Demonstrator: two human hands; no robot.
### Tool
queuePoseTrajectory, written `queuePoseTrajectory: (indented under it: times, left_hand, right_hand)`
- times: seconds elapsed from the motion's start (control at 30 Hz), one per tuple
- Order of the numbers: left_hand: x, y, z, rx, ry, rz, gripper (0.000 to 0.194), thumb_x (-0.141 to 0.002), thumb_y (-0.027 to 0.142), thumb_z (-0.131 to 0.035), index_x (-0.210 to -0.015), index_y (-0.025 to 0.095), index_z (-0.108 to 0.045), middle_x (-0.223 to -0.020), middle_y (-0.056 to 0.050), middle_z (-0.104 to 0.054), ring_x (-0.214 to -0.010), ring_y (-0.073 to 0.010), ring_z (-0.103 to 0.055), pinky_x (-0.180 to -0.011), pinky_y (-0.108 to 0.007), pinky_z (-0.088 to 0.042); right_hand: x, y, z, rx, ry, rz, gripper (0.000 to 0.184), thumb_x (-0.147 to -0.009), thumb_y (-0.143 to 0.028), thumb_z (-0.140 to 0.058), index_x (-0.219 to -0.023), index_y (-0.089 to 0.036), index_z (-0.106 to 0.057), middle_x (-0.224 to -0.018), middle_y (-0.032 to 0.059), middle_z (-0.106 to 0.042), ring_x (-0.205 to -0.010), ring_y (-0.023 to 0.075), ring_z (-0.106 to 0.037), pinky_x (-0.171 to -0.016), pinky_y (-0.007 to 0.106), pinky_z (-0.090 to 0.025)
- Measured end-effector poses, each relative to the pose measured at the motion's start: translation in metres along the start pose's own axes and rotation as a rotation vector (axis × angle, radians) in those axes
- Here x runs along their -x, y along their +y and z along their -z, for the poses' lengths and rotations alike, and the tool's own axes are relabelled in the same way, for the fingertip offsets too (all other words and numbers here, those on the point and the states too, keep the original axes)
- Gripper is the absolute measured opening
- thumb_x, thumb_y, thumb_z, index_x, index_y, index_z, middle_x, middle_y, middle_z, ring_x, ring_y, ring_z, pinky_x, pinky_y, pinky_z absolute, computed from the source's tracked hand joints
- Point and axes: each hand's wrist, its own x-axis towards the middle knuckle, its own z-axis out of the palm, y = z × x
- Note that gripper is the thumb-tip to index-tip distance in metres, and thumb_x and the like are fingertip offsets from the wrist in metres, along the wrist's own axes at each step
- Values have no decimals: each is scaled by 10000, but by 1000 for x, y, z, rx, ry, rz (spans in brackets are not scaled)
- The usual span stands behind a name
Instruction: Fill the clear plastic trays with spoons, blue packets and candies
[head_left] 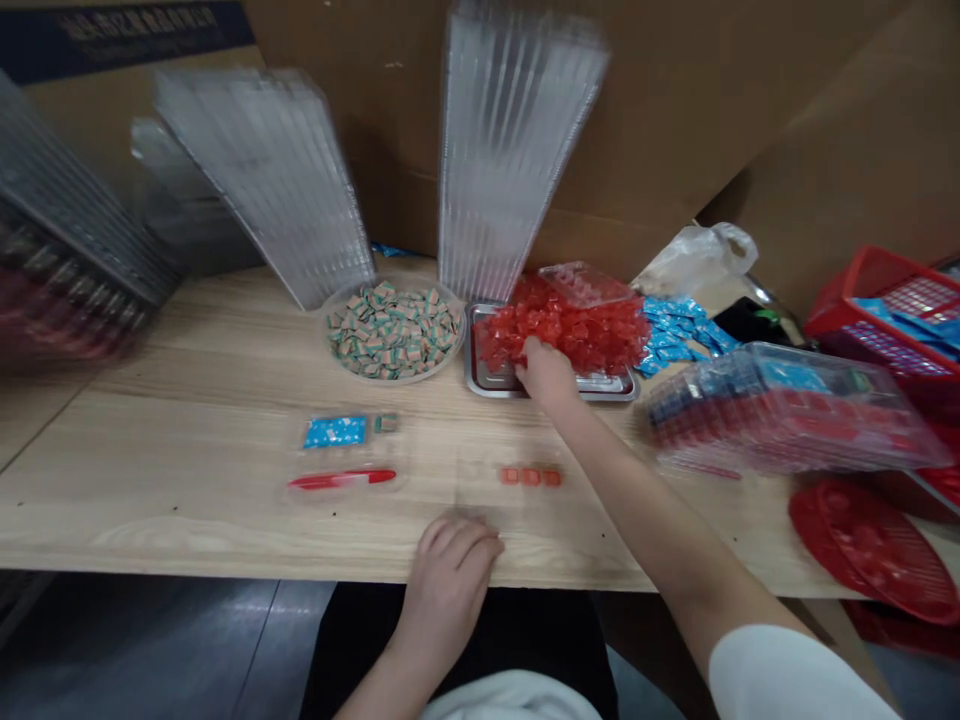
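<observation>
Right hand [547,372]: you have it at the front of the steel tray [471,350], fingers [531,350] curled down into the heaped red candy cubes [570,330]; cannot tell whether they are grasping any. Left hand [448,585]: at the bench's [150,470] front edge, fingers [457,540] loosely bent beside a clear blister tray [480,490], which is blurred; cannot tell whether they grip it. Three red cubes [531,477] lie in a row mid-bench, apparently in that tray. To its left, a second clear tray [345,495] carries a blue packet [334,432] and a red strip [341,480]. Toward the back edge: a round dish of striped candies [394,330] left of the steel tray, blue sachets [675,335] to its right.
</observation>
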Motion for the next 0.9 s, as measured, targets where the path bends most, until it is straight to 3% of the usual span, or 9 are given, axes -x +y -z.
queuePoseTrajectory:
  times: [0.1,0.17,0.27,0.33,0.4,0.47,0.63,0.9]
  left_hand:
    - [0,0,1,-10,1,-6,207,-830,62,-486,-911,208,-609,-919,-27,-690,-895,-175,-612,-850,-366,-449]
    - [1,-1,1,-15,-12,-2,207,-836,70,-479,-915,210,-609,-928,-31,-689,-904,-172,-611,-859,-366,-442]
    - [3,-2,0,-21,-35,-4,214,-839,74,-469,-928,210,-609,-948,-39,-685,-915,-172,-610,-865,-367,-433]
    - [4,-2,0,-27,-52,-4,216,-840,76,-469,-934,210,-611,-963,-41,-683,-929,-174,-608,-875,-372,-424]
    - [4,-2,0,-30,-72,3,215,-845,87,-468,-938,213,-615,-974,-41,-681,-944,-175,-604,-891,-376,-414]
    - [4,-2,0,-27,-84,12,214,-848,94,-464,-933,216,-618,-973,-38,-679,-949,-172,-600,-899,-375,-410]
    - [4,-1,1,-19,-77,9,211,-843,74,-461,-920,206,-606,-948,-31,-675,-945,-172,-594,-884,-368,-417]
    - [-1,0,0,29,-32,-23,262,-808,29,-433,-912,206,-595,-885,-34,-671,-894,-181,-607,-861,-379,-457]
  right_hand:
    - [9,19,-1,-221,-6,21,230,-770,-131,-544,-988,-131,-618,-967,126,-666,-902,213,-623,-792,319,-460]
    - [20,35,3,-514,-22,4,192,-752,-163,-569,-931,-155,-640,-898,76,-682,-842,185,-633,-779,318,-482]
    - [50,46,13,-1027,-130,-20,192,-744,-256,-601,-908,-162,-631,-809,41,-689,-728,154,-638,-712,315,-519]
    - [77,40,20,-1209,-234,20,220,-739,-306,-624,-907,-165,-628,-818,38,-694,-719,148,-642,-703,313,-528]
    - [103,27,23,-1186,-291,92,203,-751,-310,-624,-903,-176,-640,-851,40,-699,-746,151,-648,-712,308,-528]
    - [122,12,21,-1029,-265,221,150,-772,-269,-609,-890,-192,-661,-873,40,-701,-793,159,-646,-741,312,-519]
    - [131,-6,10,-578,-128,594,139,-812,-148,-569,-870,-196,-686,-854,46,-704,-863,173,-619,-829,331,-476]
    - [141,-10,6,-307,-88,664,99,-804,-147,-597,-841,-202,-670,-823,48,-706,-945,205,-604,-865,344,-451]
